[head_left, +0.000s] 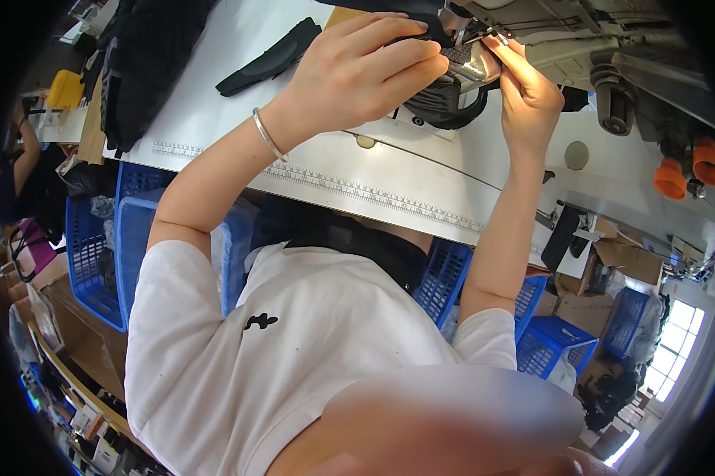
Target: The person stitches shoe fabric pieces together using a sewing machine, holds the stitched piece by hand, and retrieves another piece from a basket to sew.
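Black shoe-upper piece [445, 95], curved, with a mesh panel, lay on the white worktop [310, 159] at the top centre of the view, directly under the needle area of a sewing machine [548, 32]. Left hand [365, 67], fingers curled, pressed down on the piece's near-left part; a thin silver bracelet [268, 135] circled that wrist. Right hand [528, 87] was raised just beside the piece, fingertips pinched together on a small item at the needle; what it was could not be told. A second black shaped piece [270, 57] lay on the worktop to the left, apart from the hands. A pile of dark fabric [147, 55] covered the worktop's far-left corner. A printed ruler strip [373, 194] ran along the worktop's near edge. Two orange cone-shaped spools [687, 170] stood at the right, beside the machine's grey motor housing [611, 99]. Blue plastic baskets [96, 254] stood below the worktop on the left, more of them [556, 341] on the right. The person wore a white short-sleeved shirt [294, 357]. A yellow container [65, 89] sat at far left, near another person's arm [24, 163].
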`<control>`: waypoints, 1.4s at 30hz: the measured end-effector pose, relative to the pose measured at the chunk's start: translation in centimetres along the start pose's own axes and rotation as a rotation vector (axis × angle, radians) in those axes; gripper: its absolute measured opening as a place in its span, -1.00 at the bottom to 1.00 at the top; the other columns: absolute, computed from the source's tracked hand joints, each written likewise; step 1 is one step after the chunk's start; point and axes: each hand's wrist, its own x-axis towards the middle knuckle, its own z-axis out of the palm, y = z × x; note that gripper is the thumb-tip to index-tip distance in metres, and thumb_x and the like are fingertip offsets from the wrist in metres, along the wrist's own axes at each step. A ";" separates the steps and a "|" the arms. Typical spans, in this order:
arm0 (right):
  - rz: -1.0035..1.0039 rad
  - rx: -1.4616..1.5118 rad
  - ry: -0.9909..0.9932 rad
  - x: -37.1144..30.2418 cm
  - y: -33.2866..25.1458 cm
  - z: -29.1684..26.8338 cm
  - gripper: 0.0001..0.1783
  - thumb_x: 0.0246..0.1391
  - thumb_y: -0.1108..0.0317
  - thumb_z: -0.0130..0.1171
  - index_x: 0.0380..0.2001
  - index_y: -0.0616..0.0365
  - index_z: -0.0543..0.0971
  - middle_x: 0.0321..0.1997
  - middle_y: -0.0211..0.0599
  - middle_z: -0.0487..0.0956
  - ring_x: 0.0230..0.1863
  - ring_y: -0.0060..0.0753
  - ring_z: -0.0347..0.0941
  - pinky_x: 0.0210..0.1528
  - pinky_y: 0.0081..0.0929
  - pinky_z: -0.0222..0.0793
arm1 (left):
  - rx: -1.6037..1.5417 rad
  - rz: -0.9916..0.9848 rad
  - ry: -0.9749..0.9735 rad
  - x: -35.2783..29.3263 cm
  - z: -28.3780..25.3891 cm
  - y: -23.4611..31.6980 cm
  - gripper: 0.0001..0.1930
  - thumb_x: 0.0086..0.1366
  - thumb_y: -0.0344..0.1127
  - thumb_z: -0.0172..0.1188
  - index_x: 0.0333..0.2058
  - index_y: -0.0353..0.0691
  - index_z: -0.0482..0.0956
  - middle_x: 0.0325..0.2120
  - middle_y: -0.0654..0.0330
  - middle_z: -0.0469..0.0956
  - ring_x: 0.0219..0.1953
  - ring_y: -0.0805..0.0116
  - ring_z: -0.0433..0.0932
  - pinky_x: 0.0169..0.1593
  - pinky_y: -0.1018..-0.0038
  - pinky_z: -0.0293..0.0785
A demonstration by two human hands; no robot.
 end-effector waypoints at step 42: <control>0.052 0.085 0.074 -0.1 -0.2 1.0 -0.61 0.16 0.68 0.15 -0.01 0.12 0.72 -0.06 -0.30 0.74 0.09 -0.44 0.62 0.10 -0.56 0.45 | 0.314 0.553 0.451 -0.2 4.5 -4.6 -0.78 0.02 -0.40 0.30 -0.30 -0.30 0.66 -0.26 0.12 0.58 -0.08 0.15 0.64 -0.04 0.33 0.68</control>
